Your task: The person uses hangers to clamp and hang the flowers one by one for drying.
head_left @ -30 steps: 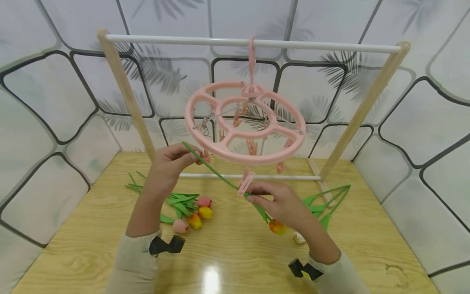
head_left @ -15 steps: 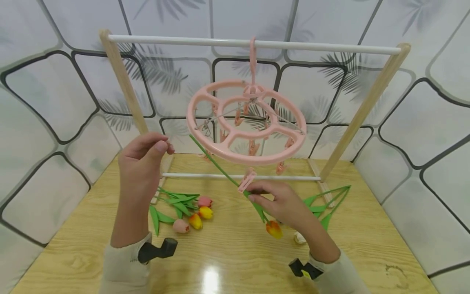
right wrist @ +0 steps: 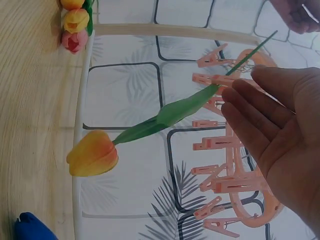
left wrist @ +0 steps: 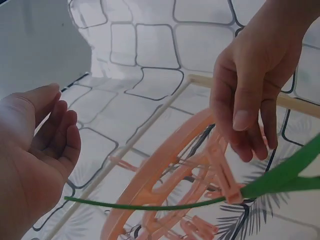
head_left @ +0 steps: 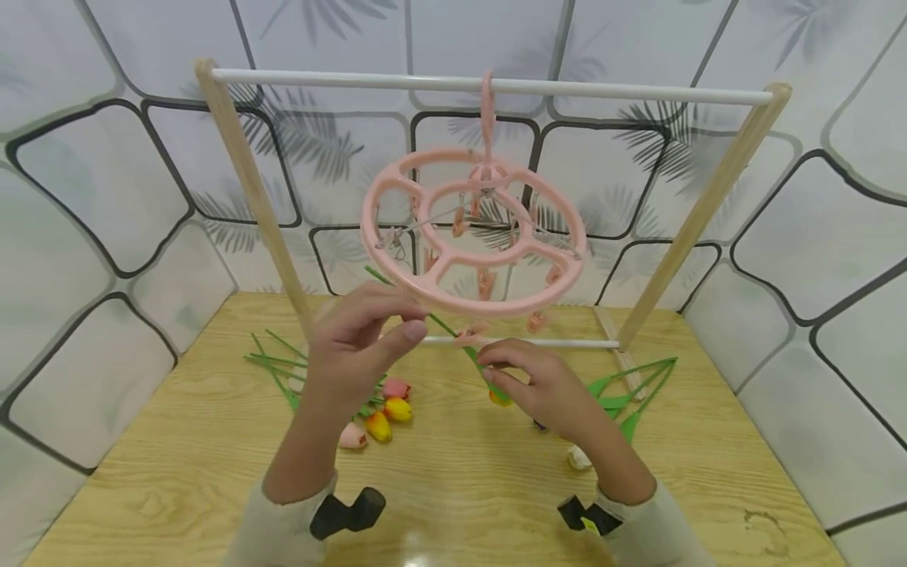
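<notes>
An orange-yellow tulip (right wrist: 92, 152) with a long green stem hangs from a pink clothespin (left wrist: 223, 175), which grips it just above the leaves. That clothespin belongs to a round pink hanger (head_left: 489, 304). My right hand (head_left: 538, 378) is beside the clothespin and leaves, its fingers loosely extended and holding nothing in the right wrist view. My left hand (head_left: 354, 339) is near the free stem end, thumb and fingers apart. In the left wrist view, its fingers are loosely bent and clear of the stem.
The hanger hooks over a white rod (head_left: 354, 79) on a wooden-legged rack. On the table (head_left: 439, 488) lie pink and yellow tulips (head_left: 398, 409) at left, and a white tulip (head_left: 578, 457) at right. A blue tulip (right wrist: 32, 227) is near the right hand. Several clothespins hang under the ring.
My left hand let go of the stem, drew back left, then returned toward it. My right hand's fingers have loosened from the clothespin, and the tulip now hangs from it.
</notes>
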Demonstrator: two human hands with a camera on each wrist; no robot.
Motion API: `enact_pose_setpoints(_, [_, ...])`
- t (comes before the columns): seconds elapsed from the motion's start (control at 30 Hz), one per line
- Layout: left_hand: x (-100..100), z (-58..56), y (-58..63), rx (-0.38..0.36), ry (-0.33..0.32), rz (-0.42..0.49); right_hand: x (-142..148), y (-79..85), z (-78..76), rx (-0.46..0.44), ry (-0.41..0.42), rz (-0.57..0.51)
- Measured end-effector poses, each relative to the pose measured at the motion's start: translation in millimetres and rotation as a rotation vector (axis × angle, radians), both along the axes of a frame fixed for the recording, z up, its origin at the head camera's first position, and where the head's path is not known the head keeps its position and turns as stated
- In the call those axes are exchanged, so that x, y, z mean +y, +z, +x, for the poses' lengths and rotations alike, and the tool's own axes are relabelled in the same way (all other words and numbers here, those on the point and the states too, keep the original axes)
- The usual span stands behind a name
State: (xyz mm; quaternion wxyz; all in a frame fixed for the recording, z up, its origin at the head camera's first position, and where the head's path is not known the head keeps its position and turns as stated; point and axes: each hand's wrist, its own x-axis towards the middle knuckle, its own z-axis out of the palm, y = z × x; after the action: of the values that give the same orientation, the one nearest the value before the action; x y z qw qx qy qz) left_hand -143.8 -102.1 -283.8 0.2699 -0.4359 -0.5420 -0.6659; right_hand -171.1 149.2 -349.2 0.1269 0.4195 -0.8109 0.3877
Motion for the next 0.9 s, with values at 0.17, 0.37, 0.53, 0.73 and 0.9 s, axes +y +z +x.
enact_pose_setpoints(0.17, [21.1, -3.6, -6.7, -0.015, -0.054, -0.042, 0.3, -0.8, 0.9, 0.083, 0.033, -0.034])
enact_pose_setpoints(0.37, [33.5, -8.7, -13.0, -0.061, -0.041, -0.092, 2.0, 1.2, 6.4, 0.093, 0.032, -0.034])
enact_pose_setpoints(0.53, [36.3, -20.2, -20.2, -0.060, 0.016, -0.127, 6.4, 3.7, 9.9, 0.073, 0.008, -0.020])
enact_pose_setpoints(0.73, [37.5, -30.2, -24.3, -0.052, 0.113, -0.181, 17.5, 8.8, 15.2, 0.071, 0.002, -0.010])
enact_pose_setpoints(0.9, [40.8, -36.4, -24.6, -0.024, 0.260, -0.273, 41.5, 9.7, 20.7, -0.015, -0.059, 0.026])
